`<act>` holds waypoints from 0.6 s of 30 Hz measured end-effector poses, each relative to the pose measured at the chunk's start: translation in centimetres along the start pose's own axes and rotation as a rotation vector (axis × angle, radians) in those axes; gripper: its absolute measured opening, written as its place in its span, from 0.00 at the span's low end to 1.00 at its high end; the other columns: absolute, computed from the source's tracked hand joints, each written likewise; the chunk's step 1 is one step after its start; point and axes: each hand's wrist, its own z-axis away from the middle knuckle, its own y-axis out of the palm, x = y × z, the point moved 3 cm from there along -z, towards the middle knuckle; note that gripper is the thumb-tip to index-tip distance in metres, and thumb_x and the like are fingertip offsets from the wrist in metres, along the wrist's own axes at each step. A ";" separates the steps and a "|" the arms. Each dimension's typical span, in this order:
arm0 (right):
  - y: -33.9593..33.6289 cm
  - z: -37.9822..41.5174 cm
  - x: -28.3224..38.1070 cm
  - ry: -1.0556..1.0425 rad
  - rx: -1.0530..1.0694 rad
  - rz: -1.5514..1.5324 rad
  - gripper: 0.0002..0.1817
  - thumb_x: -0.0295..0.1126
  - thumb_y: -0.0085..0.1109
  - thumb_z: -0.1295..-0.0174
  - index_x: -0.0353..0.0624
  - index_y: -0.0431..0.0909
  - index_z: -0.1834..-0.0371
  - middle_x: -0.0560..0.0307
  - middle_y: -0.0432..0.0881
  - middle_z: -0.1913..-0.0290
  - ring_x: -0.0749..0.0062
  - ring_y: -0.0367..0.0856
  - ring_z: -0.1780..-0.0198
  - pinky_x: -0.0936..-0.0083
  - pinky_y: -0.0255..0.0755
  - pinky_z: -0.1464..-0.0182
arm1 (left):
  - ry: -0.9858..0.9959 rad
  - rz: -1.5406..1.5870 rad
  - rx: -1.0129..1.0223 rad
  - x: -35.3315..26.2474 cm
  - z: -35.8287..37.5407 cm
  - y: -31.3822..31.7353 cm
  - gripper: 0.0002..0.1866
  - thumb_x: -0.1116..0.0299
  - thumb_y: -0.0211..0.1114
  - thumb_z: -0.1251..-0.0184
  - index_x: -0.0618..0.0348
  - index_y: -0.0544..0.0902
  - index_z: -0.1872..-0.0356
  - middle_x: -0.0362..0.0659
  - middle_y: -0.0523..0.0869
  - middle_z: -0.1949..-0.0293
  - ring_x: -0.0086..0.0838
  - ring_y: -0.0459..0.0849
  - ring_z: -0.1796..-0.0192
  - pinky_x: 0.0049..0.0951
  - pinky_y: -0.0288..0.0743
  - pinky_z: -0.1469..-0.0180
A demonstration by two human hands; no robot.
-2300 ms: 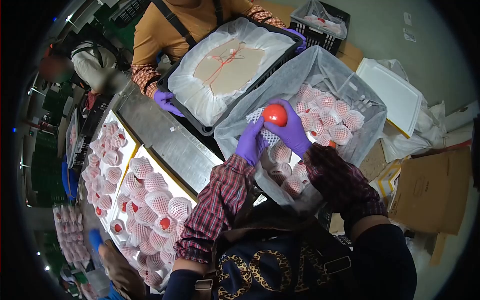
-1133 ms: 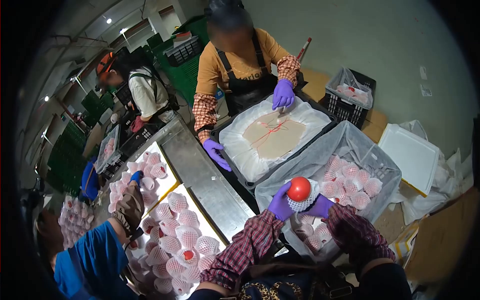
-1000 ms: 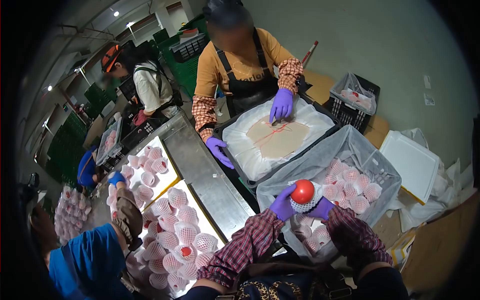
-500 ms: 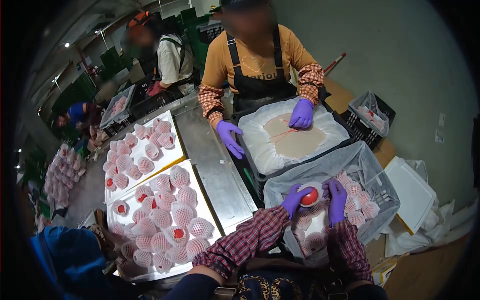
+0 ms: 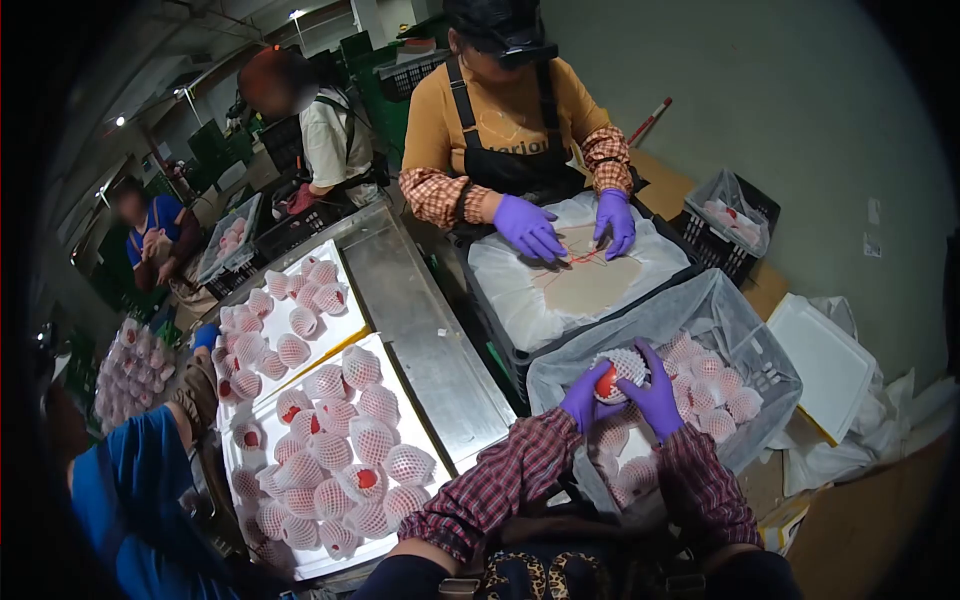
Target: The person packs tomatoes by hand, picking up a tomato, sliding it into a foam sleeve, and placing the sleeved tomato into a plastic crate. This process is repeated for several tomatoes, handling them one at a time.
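Observation:
Both my hands wear purple gloves and are held above a crate lined with clear plastic. My left hand grips a red fruit in a white foam net from its left side. On the fruit's right side, the fingers of my right hand are wrapped round the net. Below and beside my hands, netted fruits lie in the crate, with a pale sheet partly showing between them.
White trays of netted fruit stand at left on a metal table. Across from me, a co-worker's gloved hands touch red string on a lined crate. Another person in blue is at left. A white lid leans at right.
My right hand has moved left onto the netted fruit. The co-worker's hands have come together at the string. The person in blue at left has leaned in towards the trays.

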 end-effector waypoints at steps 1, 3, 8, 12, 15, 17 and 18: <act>0.1 0.1 0.4 0.006 0.014 -0.018 0.42 0.31 0.68 0.56 0.39 0.57 0.37 0.47 0.64 0.43 0.62 0.66 0.42 0.71 0.63 0.43 | -0.015 0.022 0.017 -0.3 -0.3 0.0 0.26 0.52 0.54 0.37 0.55 0.66 0.43 0.45 0.75 0.48 0.34 0.77 0.49 0.39 0.74 0.50; 0.3 0.2 1.7 -0.005 0.035 -0.057 0.46 0.32 0.69 0.58 0.40 0.53 0.35 0.46 0.62 0.42 0.61 0.64 0.41 0.70 0.62 0.42 | -0.023 0.106 0.054 0.1 -1.1 -0.8 0.26 0.52 0.52 0.37 0.57 0.65 0.42 0.47 0.74 0.47 0.36 0.76 0.48 0.40 0.73 0.48; 0.8 -0.2 -0.7 -0.036 0.065 -0.075 0.51 0.36 0.72 0.63 0.39 0.51 0.34 0.45 0.60 0.41 0.59 0.63 0.40 0.68 0.61 0.40 | -0.061 0.199 0.081 -0.1 -0.5 -0.1 0.24 0.52 0.51 0.37 0.54 0.67 0.44 0.45 0.77 0.49 0.33 0.77 0.50 0.37 0.74 0.50; 1.0 -0.1 0.6 -0.041 0.132 0.026 0.53 0.36 0.73 0.63 0.39 0.48 0.34 0.44 0.61 0.42 0.60 0.62 0.39 0.67 0.61 0.40 | -0.105 0.145 0.095 -0.2 -0.8 -1.2 0.25 0.51 0.52 0.38 0.57 0.69 0.45 0.48 0.76 0.49 0.38 0.77 0.50 0.39 0.72 0.46; 2.2 -0.5 0.0 0.137 0.224 -0.321 0.52 0.30 0.73 0.62 0.38 0.47 0.34 0.46 0.61 0.40 0.63 0.61 0.38 0.69 0.60 0.39 | -0.140 0.386 0.093 0.3 -0.8 -0.3 0.26 0.51 0.52 0.38 0.59 0.69 0.45 0.49 0.76 0.48 0.40 0.77 0.49 0.39 0.71 0.45; 1.8 -0.1 -1.4 0.146 0.218 -0.409 0.51 0.28 0.72 0.61 0.38 0.48 0.34 0.48 0.62 0.40 0.65 0.61 0.38 0.70 0.60 0.39 | -0.065 0.295 0.042 0.0 -0.1 0.4 0.29 0.48 0.50 0.37 0.60 0.67 0.44 0.49 0.75 0.47 0.42 0.75 0.48 0.43 0.72 0.47; 1.5 0.3 -2.5 0.071 0.233 -0.312 0.50 0.28 0.71 0.61 0.38 0.49 0.35 0.48 0.63 0.41 0.66 0.61 0.38 0.70 0.61 0.40 | -0.017 0.245 0.104 0.6 -1.1 -0.6 0.29 0.46 0.49 0.37 0.60 0.67 0.44 0.48 0.75 0.47 0.42 0.76 0.48 0.42 0.72 0.47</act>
